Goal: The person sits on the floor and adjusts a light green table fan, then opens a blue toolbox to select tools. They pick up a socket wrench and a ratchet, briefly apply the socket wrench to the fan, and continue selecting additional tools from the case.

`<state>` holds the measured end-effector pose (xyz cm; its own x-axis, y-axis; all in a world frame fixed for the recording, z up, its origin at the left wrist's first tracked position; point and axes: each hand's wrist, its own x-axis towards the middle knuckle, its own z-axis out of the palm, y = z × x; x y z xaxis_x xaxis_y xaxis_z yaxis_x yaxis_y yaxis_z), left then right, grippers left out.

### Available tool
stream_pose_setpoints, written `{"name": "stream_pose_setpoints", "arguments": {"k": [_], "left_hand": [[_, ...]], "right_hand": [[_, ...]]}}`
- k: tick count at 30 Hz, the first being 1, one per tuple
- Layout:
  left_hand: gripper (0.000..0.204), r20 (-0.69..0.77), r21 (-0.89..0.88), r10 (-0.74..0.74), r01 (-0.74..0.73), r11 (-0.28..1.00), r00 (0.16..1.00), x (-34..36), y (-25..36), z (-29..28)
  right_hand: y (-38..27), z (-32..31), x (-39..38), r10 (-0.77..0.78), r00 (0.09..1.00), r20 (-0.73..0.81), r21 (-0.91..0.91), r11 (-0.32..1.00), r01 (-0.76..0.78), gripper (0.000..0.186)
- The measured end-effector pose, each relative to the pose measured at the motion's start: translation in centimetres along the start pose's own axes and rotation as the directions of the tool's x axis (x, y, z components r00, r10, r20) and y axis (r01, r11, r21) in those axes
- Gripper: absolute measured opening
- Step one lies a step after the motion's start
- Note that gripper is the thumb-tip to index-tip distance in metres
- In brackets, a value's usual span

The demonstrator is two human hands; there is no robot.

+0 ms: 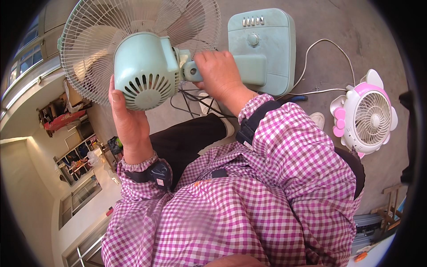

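A mint-green fan lies on its side, its motor housing point(144, 60) and white wire cage point(91, 49) at upper left, joined by a short neck point(247, 66) to a square base point(262, 35) with buttons and a knob. My left hand point(130, 124) grips the housing's left side, thumb toward me, fingers mostly hidden behind it. At the joint, my right hand point(219, 76) is closed around the neck. Dark cables point(191, 102) dangle below the joint.
A pink-and-white small fan point(373, 113) stands at right, near a white cord point(331, 43) and a blue-handled tool point(297, 98) on the grey floor point(333, 66). Cluttered shelves point(75, 158) are at left, a wooden frame point(390, 207) at lower right. My legs extend beneath the fan.
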<state>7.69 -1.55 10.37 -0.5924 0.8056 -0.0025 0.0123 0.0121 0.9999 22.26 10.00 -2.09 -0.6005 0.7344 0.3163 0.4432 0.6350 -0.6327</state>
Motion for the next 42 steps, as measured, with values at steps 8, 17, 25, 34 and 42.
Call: {"name": "stream_pose_setpoints", "arguments": {"k": [8,17,25,34,42], "left_hand": [[0.082,0.071,-0.017,0.017,-0.016,1.0,0.997,-1.7,-2.1,-0.5],[0.07,0.092,-0.01,0.022,-0.022,1.0,0.995,-1.1,-3.1,-0.8],[0.063,0.254,0.127,0.115,-0.151,0.98,0.96,2.0,-1.9,-0.4],[0.057,0.159,0.033,0.077,-0.084,0.996,0.984,0.8,-3.2,-2.3],[0.057,0.11,0.017,0.084,-0.086,0.996,0.99,0.4,-3.8,-2.3]], "right_hand": [[0.5,1.0,-2.0,0.063,0.998,0.011,-0.065,0.996,-0.062,0.054],[1.9,1.5,-3.1,0.089,0.996,0.007,-0.114,0.99,-0.088,0.054],[2.3,2.3,-4.2,0.005,1.0,0.013,-0.161,0.987,-0.003,0.04],[2.1,4.1,-4.3,-0.095,0.988,-0.119,-0.154,0.985,0.076,0.022],[2.2,3.5,-4.1,-0.063,0.994,0.093,-0.153,0.985,0.077,0.073]]}}
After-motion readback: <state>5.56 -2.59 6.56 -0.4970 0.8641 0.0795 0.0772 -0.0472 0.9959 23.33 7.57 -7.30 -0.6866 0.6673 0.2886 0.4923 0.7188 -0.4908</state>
